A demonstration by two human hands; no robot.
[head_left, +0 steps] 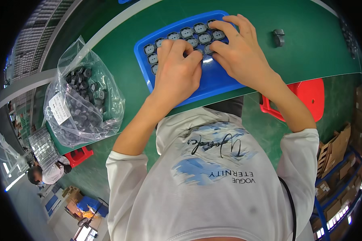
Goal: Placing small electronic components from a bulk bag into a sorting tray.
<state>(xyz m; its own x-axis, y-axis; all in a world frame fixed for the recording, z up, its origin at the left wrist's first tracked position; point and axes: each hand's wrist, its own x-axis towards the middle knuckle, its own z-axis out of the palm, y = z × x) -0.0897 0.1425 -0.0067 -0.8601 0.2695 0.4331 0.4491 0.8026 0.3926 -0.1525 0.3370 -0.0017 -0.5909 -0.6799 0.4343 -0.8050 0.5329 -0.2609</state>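
Note:
A shallow blue tray (pixel 217 82) lies before me on the green table, with rows of small rounded black parts with grey faces (pixel 187 32) in its far half. My left hand (pixel 177 70) is bent over the tray's left-middle, thumb and forefinger pinched at a grey-faced part (pixel 199 51) that they mostly hide. Over the right side reaches my right hand (pixel 242 50), its fingers apart. Its forefinger tip touches a part (pixel 210 23) in the far row, and its thumb is beside another part (pixel 208 49). Some parts are hidden under both hands.
On the left, a clear plastic bag (pixel 84 108) of loose dark parts stands near the table edge. Two dark pieces (pixel 278 37) lie right of the tray. A red stool (pixel 311 98) stands beyond the table's near edge. Another person (pixel 52 172) sits far left.

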